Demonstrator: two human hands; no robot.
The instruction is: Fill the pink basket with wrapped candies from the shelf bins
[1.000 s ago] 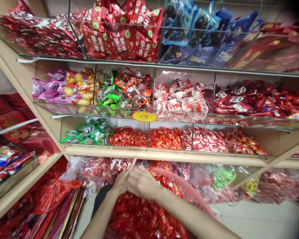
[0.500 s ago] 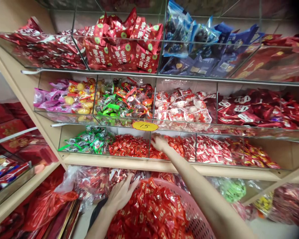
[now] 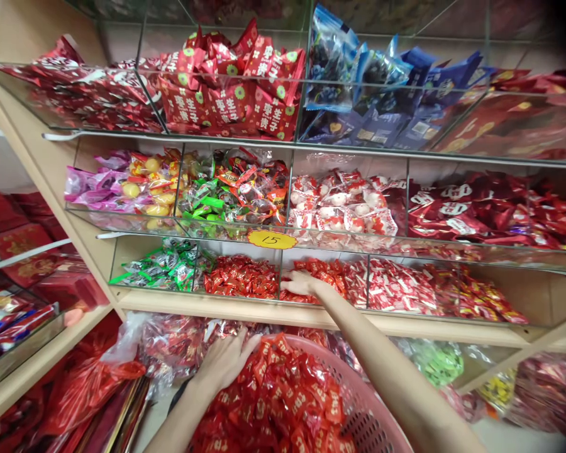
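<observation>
My right hand (image 3: 300, 283) reaches into a lower shelf compartment and lies on red wrapped candies (image 3: 327, 274), its fingers stretched out toward the left divider. It is open, with nothing visibly held. Below the shelf stands a pink plastic basket (image 3: 370, 409) with a perforated wall, heaped with red candy packets (image 3: 283, 396). My left hand (image 3: 224, 362) rests at the basket's left rim, palm down, thumb apart from the fingers. That part of the rim is hidden under the hand.
Clear dividers (image 3: 368, 283) separate the candy compartments. A yellow price tag (image 3: 272, 239) marked 15 hangs above my right hand. Green-wrapped candies (image 3: 165, 264) lie at the lower left. Bagged sweets (image 3: 174, 346) sit below the shelf, and a red plastic bag (image 3: 89, 384) stands left.
My right hand has come down slightly and flattened onto the red candies, its fingers now stretched leftward. The left hand stays at the basket rim.
</observation>
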